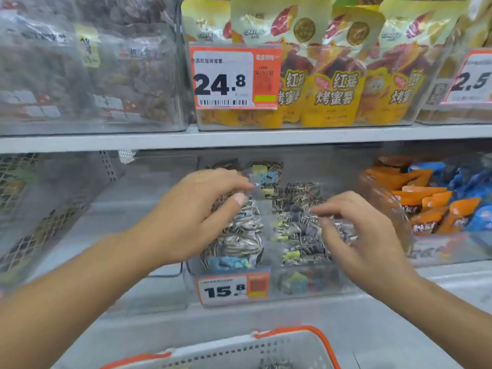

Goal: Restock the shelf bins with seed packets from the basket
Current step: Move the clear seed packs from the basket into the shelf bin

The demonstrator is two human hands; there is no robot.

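A clear shelf bin (314, 284) on the lower shelf holds two stacks of transparent packets of striped sunflower seeds (295, 233). My left hand (197, 209) grips the upper packets of the left stack (239, 235), thumb in front and fingers curled over the top. My right hand (364, 235) lies over the right stack, its fingers curled onto a packet at the stack's right edge. The white basket with an orange rim (300, 339) stands below at the frame's bottom edge, with a few seeds showing inside.
A 15.8 price tag (234, 288) hangs on the bin's front. Orange and blue snack packs (436, 198) fill the bin to the right. A wire mesh bin (32, 209) stands on the left. The upper shelf (239, 137) carries yellow sweet-potato bags (335, 83) and clear bags.
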